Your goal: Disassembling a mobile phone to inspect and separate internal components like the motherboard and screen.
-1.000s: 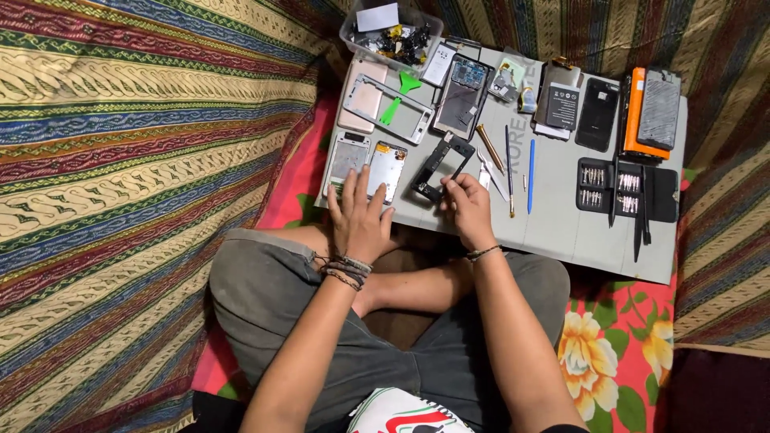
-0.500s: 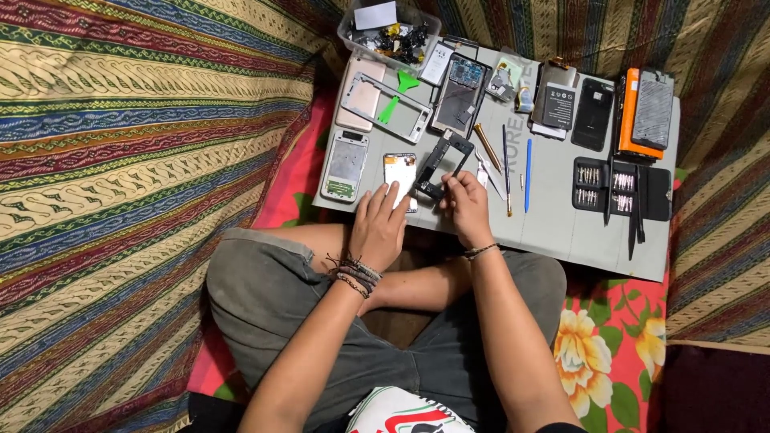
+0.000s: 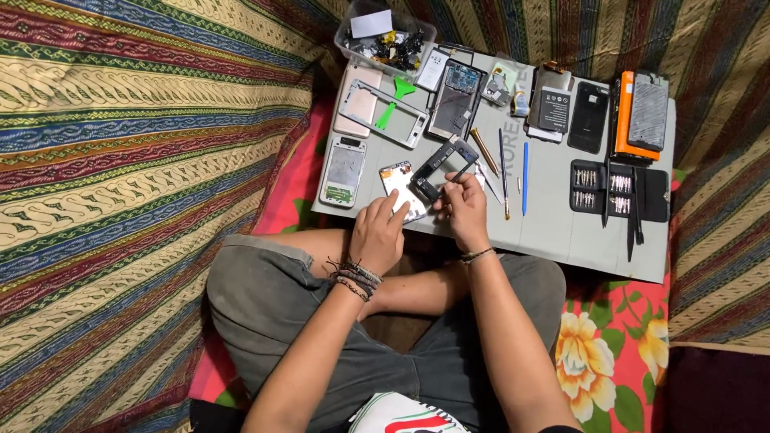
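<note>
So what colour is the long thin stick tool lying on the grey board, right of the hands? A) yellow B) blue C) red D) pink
B: the slim blue stick tool lies flat on the grey work board, just right of the right hand and beside a darker thin tool.

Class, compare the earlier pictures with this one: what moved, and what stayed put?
The left hand slid the white phone part rightward toward the right hand, which keeps holding the black phone frame. The grey board, screwdriver kit and parts tub stayed put.
</note>
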